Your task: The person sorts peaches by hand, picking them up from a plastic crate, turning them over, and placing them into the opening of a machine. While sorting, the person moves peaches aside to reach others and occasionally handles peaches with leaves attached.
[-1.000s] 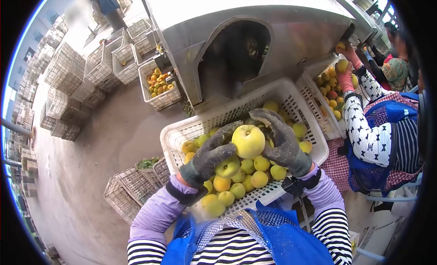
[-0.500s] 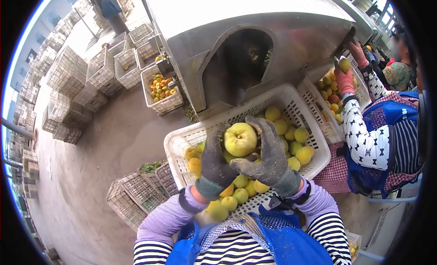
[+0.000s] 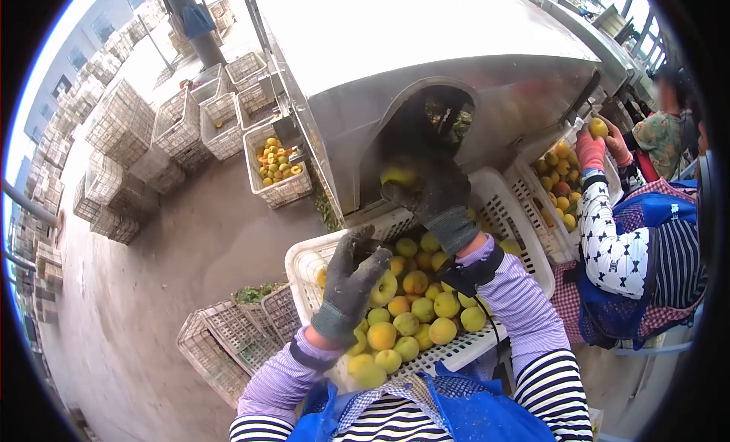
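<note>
A greenish-yellow peach (image 3: pixel 401 176) is in my right hand (image 3: pixel 442 193), gloved in dark grey, at the rounded opening (image 3: pixel 445 111) of the metal machine. My fingers are closed around its far side and partly hidden by the dark opening. Over the left side of a white plastic crate (image 3: pixel 298 252), my left hand (image 3: pixel 351 273), in a matching glove, has its thumb and fingers apart. Close below its thumb lies a yellow-green peach (image 3: pixel 384 288). Many yellow, green and orange-blushed peaches (image 3: pixel 417 282) fill the crate in front of me.
At right, a co-worker's pink-gloved hand (image 3: pixel 591 147) holds a peach (image 3: pixel 598 128) above another crate of peaches (image 3: pixel 561 172). A crate of orange fruit (image 3: pixel 277 162) stands left of the machine (image 3: pixel 426 31). Stacked crates (image 3: pixel 122 123) line the floor at left.
My right hand has moved up and forward with the peach, from above the crate to the machine's opening. My left hand has let go of it and dropped slightly left.
</note>
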`<state>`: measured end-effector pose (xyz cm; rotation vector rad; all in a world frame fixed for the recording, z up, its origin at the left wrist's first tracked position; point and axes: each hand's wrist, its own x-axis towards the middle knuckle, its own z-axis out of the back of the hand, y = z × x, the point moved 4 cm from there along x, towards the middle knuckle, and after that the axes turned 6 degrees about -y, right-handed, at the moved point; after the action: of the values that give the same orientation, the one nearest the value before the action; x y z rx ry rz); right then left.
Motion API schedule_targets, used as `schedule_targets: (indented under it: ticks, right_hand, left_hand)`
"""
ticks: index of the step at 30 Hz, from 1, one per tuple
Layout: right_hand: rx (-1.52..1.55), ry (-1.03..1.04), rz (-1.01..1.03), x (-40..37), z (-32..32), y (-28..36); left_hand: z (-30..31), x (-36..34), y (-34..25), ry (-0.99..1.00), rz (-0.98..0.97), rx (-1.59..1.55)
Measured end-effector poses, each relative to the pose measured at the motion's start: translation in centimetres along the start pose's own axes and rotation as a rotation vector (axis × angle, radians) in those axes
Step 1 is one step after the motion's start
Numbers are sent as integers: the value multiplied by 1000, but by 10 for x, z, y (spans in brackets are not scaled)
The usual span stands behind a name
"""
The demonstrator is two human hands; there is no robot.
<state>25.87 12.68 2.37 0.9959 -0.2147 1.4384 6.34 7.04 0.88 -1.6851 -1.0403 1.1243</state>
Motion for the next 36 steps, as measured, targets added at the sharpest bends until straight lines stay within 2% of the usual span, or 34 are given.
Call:
schedule_targets:
  ticks: [2,5,6,8,11,13,17,20,21,24,25,28,29,30,32,33,34,36]
  right_hand:
    - [-21,-3,0,7,-2,6]
    - [-85,39,-15,23,-24,-1]
    - [-57,53,-44,21,-21,2]
    - [57,76,-124,26,0,14]
    - [241,171,-163,-8,39,30]
    - [165,365,-37,-43,59,51]
    - [228,289,-25,-71,61,51]
    - [101,217,9,-48,68,46]
    - [50,101,41,-36,67,40]
    - [49,115,2,2,31,10]
    - [14,63,63,11,16,6]
    - [-21,-56,180,36,-12,5]
    - [5,-66,171,39,-8,1]
    - [55,120,74,46,-4,-7]
    - [148,477,-149,46,18,-24]
    - [66,544,-129,34,37,-31]
    - [-13,609,-91,21,60,-36]
    - [-172,692,-34,-19,85,-66]
  left_hand:
    - [8,0,3,-43,68,-99]
    - [14,-6,-9,184,-616,514]
    - [13,-9,-4,183,-511,280]
    - [20,-6,6,176,-467,557]
    - [21,-1,9,132,-582,683]
    - [17,6,18,176,-409,297]
    - [-13,5,7,326,-71,-343]
    - [-26,6,-9,238,-48,-448]
    - [-30,5,-14,196,-64,-468]
    - [-11,9,9,128,-10,-434]
    - [-6,12,23,124,45,-443]
    - [-6,15,42,74,164,-343]
    - [-5,18,50,71,77,-184]
    - [-7,24,61,80,0,-27]
    - [-27,28,68,197,31,188]
    - [-36,30,73,260,37,295]
    - [-50,33,81,336,168,335]
    - [-80,36,103,495,78,948]
